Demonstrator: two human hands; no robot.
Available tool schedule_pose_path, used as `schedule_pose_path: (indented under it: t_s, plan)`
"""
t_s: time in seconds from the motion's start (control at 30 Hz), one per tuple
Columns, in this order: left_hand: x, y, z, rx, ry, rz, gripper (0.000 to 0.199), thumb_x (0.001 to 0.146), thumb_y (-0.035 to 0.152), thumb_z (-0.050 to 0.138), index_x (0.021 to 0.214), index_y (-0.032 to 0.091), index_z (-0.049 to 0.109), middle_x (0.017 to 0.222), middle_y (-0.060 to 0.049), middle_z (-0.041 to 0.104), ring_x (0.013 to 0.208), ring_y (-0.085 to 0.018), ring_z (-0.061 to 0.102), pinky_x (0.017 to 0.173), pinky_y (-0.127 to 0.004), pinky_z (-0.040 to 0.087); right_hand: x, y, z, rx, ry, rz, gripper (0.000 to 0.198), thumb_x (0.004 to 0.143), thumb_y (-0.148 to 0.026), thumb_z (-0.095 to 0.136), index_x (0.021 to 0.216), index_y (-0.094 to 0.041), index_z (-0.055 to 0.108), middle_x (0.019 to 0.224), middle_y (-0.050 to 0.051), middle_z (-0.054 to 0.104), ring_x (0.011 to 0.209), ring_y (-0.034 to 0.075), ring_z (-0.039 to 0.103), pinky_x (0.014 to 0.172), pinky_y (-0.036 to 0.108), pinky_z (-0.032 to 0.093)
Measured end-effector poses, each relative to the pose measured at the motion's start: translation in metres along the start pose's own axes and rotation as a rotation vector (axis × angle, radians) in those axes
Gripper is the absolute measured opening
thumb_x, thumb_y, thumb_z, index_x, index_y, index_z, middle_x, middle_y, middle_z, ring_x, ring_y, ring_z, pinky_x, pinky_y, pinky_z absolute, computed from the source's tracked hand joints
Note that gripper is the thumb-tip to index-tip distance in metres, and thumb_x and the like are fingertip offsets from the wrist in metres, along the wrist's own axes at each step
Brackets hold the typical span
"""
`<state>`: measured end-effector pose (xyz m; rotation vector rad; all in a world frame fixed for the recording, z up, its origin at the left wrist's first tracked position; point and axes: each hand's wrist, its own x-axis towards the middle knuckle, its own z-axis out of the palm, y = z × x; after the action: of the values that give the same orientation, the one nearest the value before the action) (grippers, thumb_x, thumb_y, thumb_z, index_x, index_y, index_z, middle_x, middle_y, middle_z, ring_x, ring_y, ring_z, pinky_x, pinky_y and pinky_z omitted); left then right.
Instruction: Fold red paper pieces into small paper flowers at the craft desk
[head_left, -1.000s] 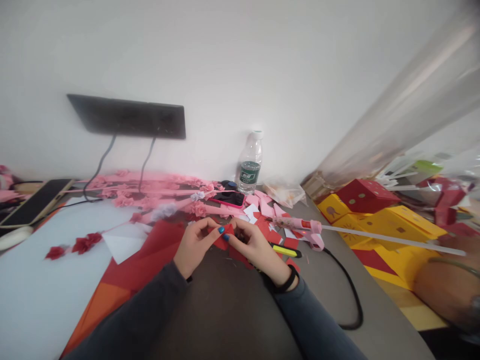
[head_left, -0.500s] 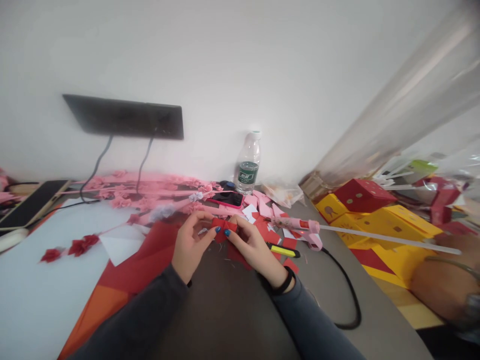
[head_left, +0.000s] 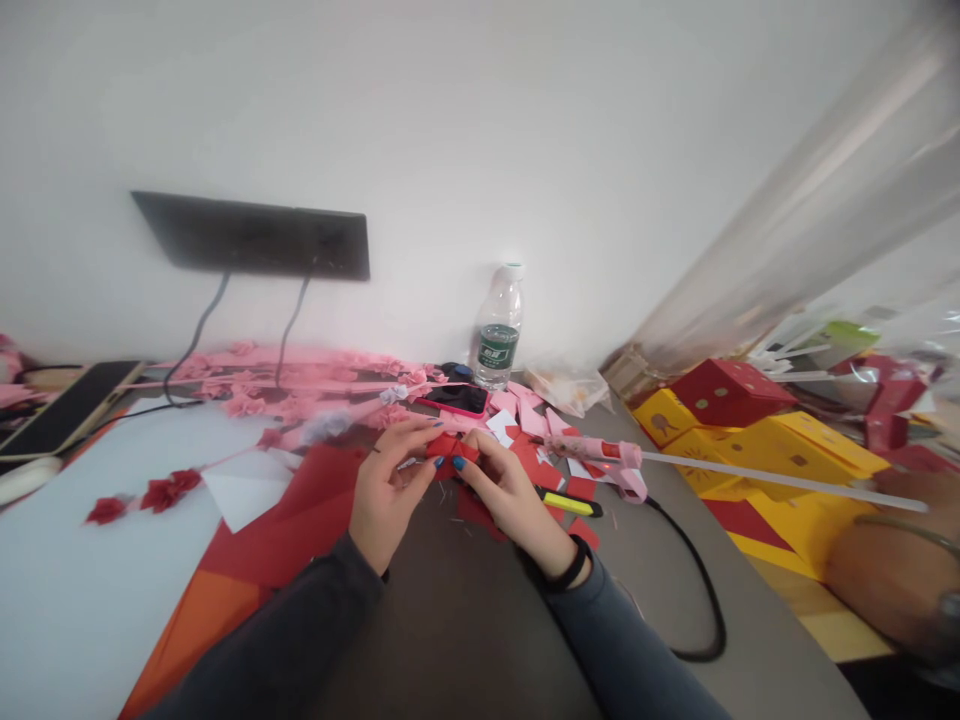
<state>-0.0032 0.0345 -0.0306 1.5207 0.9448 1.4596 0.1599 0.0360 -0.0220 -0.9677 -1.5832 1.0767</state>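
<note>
Between my fingertips is a small folded piece of red paper (head_left: 448, 449), held just above the dark tabletop. My left hand (head_left: 394, 485) pinches its left side with thumb and fingers. On the right side, my right hand (head_left: 510, 490) grips it the same way, the two blue-nailed thumbs close together on the near face. The fingers hide part of the folds. Red paper scraps (head_left: 536, 465) lie just beyond and beside my right hand, near a yellow-and-black utility knife (head_left: 571, 503). A pink glue gun (head_left: 600, 452) with a long white glue stick (head_left: 780, 480) rests to the right.
Pink paper flowers (head_left: 330, 372) line the wall, with a water bottle (head_left: 498, 330) and a phone (head_left: 454, 399). At left lie white sheets (head_left: 90, 590) and red paper flowers (head_left: 169, 490). Yellow boxes (head_left: 780, 450) and another person's arm (head_left: 885, 560) are at right; a black cable (head_left: 716, 600) loops nearby.
My left fingers have shifted over the top of the red paper, and its folded shape looks slightly turned. Both hands keep hold; the view has moved a little.
</note>
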Motion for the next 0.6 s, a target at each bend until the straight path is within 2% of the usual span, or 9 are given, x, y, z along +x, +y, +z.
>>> schedule_pose_path:
  t_s: [0.1, 0.2, 0.33, 0.4, 0.5, 0.6]
  plan:
    - [0.0012, 0.0001, 0.0002, -0.067, 0.003, -0.017, 0.018, 0.084, 0.017, 0.063, 0.097, 0.023, 0.073, 0.119, -0.008, 0.062, 0.113, -0.023, 0.061, 0.085, -0.029, 0.056, -0.0001, -0.0006, 0.0002, -0.017, -0.017, 0.006, 0.036, 0.093, -0.051, 0.054, 0.073, -0.022, 0.045, 0.068, -0.002, 0.042, 0.062, 0.014, 0.040, 0.056, 0.026, 0.036]
    - [0.0037, -0.0011, 0.0016, -0.190, 0.018, -0.139, 0.012, 0.078, 0.017, 0.070, 0.089, 0.019, 0.072, 0.113, -0.008, 0.065, 0.108, -0.022, 0.063, 0.086, -0.028, 0.055, -0.0004, -0.0014, 0.0004, -0.043, -0.042, 0.009, 0.038, 0.092, -0.055, 0.053, 0.073, -0.022, 0.046, 0.068, -0.002, 0.043, 0.062, 0.014, 0.041, 0.056, 0.026, 0.037]
    - [0.0065, -0.0031, 0.0045, -0.390, 0.072, -0.374, 0.023, 0.071, 0.023, 0.078, 0.092, 0.017, 0.071, 0.099, -0.005, 0.069, 0.092, -0.017, 0.065, 0.080, -0.026, 0.053, -0.0009, -0.0017, 0.0002, -0.062, -0.054, 0.013, 0.039, 0.092, -0.055, 0.052, 0.073, -0.022, 0.046, 0.069, -0.001, 0.046, 0.064, 0.015, 0.044, 0.057, 0.026, 0.038]
    - [0.0071, -0.0031, 0.0059, -0.457, 0.090, -0.447, 0.029, 0.069, 0.024, 0.081, 0.094, 0.017, 0.070, 0.095, -0.003, 0.069, 0.087, -0.016, 0.065, 0.075, -0.025, 0.053, -0.0014, -0.0011, 0.0001, -0.065, -0.044, 0.011, 0.038, 0.092, -0.055, 0.052, 0.073, -0.022, 0.046, 0.070, -0.001, 0.047, 0.065, 0.015, 0.044, 0.058, 0.027, 0.038]
    - [0.0074, -0.0020, 0.0067, -0.470, 0.091, -0.443, 0.023, 0.068, 0.024, 0.081, 0.087, 0.017, 0.069, 0.094, -0.003, 0.069, 0.085, -0.015, 0.064, 0.076, -0.025, 0.052, -0.0017, -0.0003, 0.0001, -0.057, -0.028, 0.013, 0.037, 0.092, -0.054, 0.052, 0.075, -0.022, 0.047, 0.071, -0.001, 0.047, 0.064, 0.015, 0.044, 0.059, 0.027, 0.037]
    - [0.0073, -0.0007, 0.0054, -0.362, 0.061, -0.341, 0.013, 0.072, 0.022, 0.077, 0.079, 0.017, 0.067, 0.096, -0.004, 0.070, 0.088, -0.016, 0.065, 0.081, -0.027, 0.052, -0.0014, -0.0009, 0.0001, -0.070, -0.037, 0.025, 0.038, 0.092, -0.054, 0.052, 0.075, -0.022, 0.046, 0.070, -0.002, 0.045, 0.065, 0.015, 0.042, 0.059, 0.027, 0.036]
